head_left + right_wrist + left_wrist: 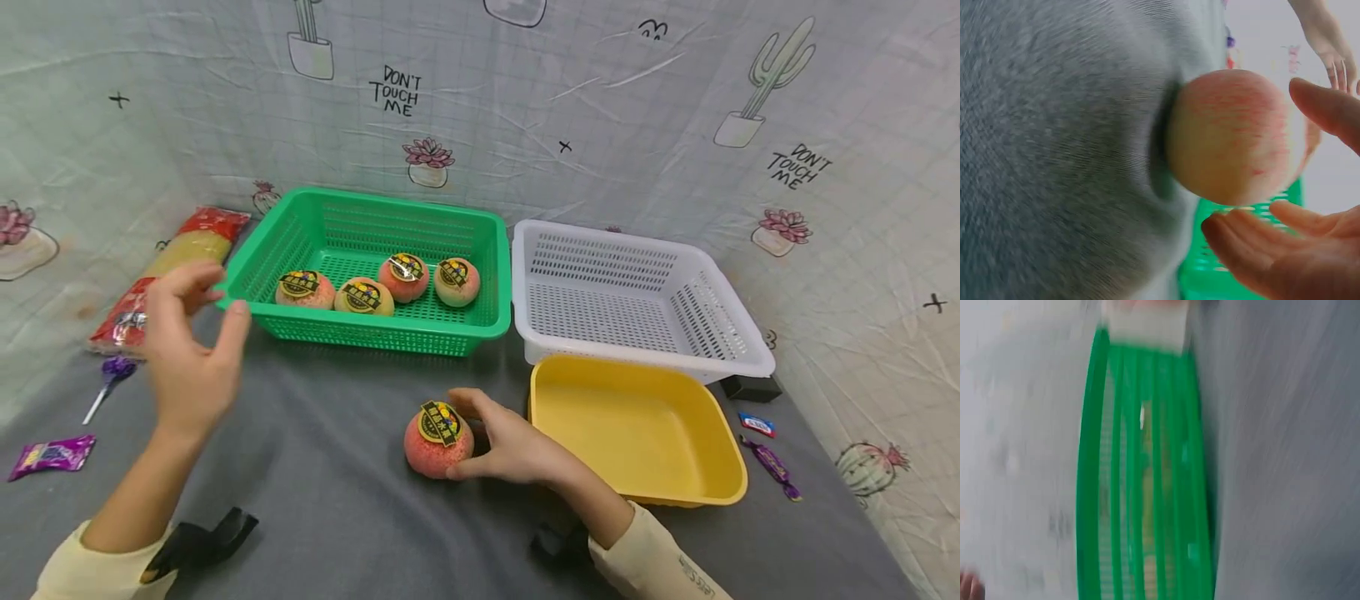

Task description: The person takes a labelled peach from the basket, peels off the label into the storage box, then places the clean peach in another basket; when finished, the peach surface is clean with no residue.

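My right hand (510, 442) is beside a pink peach (437, 442) with a black-and-gold label, which rests on the grey cloth. Its thumb and fingers are spread about the fruit's near side. In the right wrist view, a gap shows between the peach (1232, 137) and the fingertips (1216, 228). Raised at the left, my left hand (197, 358) is blurred, with its thumb and fingers apart and nothing between them. It is nearest to the green basket (375, 337), where several labelled peaches (363, 297) lie. The left wrist view is blurred and shows the green basket (1147, 487) from its side.
A white basket (637, 354) stands right of the green one, with a yellow tub (637, 492) in front. At the left lie a red-and-yellow bag (176, 267), a purple lollipop (116, 369) and a purple packet (52, 456). Small wrapped sweets (772, 467) lie far right.
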### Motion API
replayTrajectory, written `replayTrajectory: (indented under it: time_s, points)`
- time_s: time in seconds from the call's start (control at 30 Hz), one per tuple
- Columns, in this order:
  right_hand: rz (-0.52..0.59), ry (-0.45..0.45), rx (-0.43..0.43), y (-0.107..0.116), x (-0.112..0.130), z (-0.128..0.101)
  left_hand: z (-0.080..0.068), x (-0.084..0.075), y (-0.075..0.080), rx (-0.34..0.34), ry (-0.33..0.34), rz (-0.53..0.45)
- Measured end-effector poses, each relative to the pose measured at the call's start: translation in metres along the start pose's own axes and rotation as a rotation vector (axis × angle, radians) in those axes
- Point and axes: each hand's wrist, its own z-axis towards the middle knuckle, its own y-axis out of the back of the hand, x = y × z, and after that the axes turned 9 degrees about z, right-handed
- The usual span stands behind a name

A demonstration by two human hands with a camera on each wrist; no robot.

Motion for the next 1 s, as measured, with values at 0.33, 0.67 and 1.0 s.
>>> replayTrajectory:
  time_s: [0.33,0.67,1.0]
  points:
    - [0.228,-0.059,-0.161,-0.001,0.006,-0.025,-0.059,-0.014,-0.036,1.125,0.051,-0.089]
    - [0.482,-0.117,-0.148,-0.016,-0.002,-0.022,-0.09,-0.005,-0.064,1.22,0.237,-0.356]
    - [0.543,-0.115,-0.261,-0.024,-0.005,-0.016,-0.114,-0.013,-0.069,1.045,0.373,-0.366]
